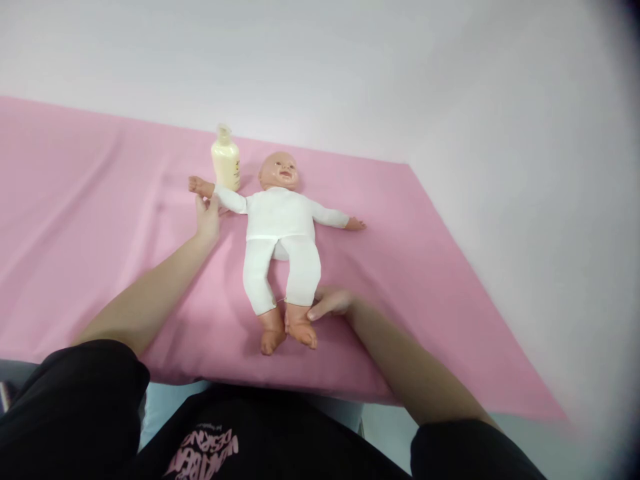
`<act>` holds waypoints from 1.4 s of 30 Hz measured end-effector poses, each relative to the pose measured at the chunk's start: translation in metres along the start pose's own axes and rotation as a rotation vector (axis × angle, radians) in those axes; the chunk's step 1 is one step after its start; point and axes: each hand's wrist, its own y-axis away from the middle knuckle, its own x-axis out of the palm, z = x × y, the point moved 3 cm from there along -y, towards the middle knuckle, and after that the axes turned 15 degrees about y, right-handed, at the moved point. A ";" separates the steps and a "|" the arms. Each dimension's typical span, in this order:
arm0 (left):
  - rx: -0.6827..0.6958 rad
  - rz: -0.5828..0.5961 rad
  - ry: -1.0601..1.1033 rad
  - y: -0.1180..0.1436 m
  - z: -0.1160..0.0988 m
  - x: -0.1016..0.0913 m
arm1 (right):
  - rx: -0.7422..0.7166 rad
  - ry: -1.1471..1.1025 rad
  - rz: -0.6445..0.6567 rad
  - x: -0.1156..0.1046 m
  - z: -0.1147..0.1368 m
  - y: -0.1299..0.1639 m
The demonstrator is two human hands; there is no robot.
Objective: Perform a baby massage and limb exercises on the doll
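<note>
Nearest, below both grips, sits the wearer's black T-shirt [280, 430] with pink lettering [205, 453]. Just beyond it, the right hand [334, 303] is closed around an ankle of the baby doll [281, 217], thumb laid over the near side and fingers passing behind the leg. The bare foot [303, 333] pokes out below that grip; the other foot [273, 331] lies beside it, toward the left hand's side. The doll is on its back on a pink sheet [400, 280], its white cloth body stretching away from the right grip. Farther off, the left hand [207, 220] pinches the forearm [231, 198] by the wrist; its fingers are partly hidden, so how firmly it holds I cannot tell. Just past the left grip stands a cream pump bottle [227, 163], with the doll's head [278, 171] across from it.

The doll looks fairly light, with a soft, yielding trunk and stiffer, smooth plastic extremities that could slip. Ankles and wrists suit guiding a limb; lifting would be better done beneath trunk and head.
</note>
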 end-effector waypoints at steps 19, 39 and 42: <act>0.208 0.207 -0.087 0.017 -0.013 0.017 | -0.326 -0.054 0.103 -0.007 0.005 -0.006; 0.671 1.014 -0.873 0.062 -0.017 0.049 | -0.179 -0.591 -0.562 -0.030 0.004 -0.002; 0.617 0.904 -0.802 0.060 -0.020 0.047 | -0.232 -0.515 -0.446 -0.026 0.005 -0.003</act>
